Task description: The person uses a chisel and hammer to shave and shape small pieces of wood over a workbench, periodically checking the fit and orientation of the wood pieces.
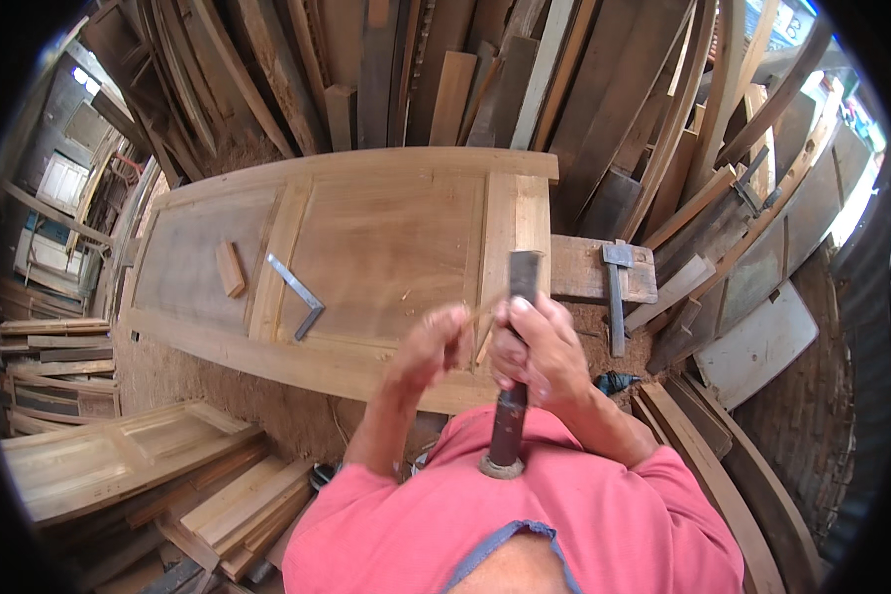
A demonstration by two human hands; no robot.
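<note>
My right hand (543, 345) is wrapped round a wide chisel (508, 428), blade up and its dark handle's worn butt end close to my pink shirt. The flat grey blade rises above my fist. Just left of it, my left hand (432, 345) is raised with fingers curled, blurred by motion; a thin pale sliver seems to show between the hands, but what the fingers hold cannot be made out. Both hands are over the near right end of a panelled wooden door (386, 228). On the door lie a try square (295, 295) and a small wood block (230, 269).
A hammer (616, 297) rests on a plank (579, 267) off the door's right end. Many boards (455, 94) lean upright along the far side. Another panelled door (134, 450) and stacked timber (247, 510) lie at the near left. Long beams (708, 485) flank my right side.
</note>
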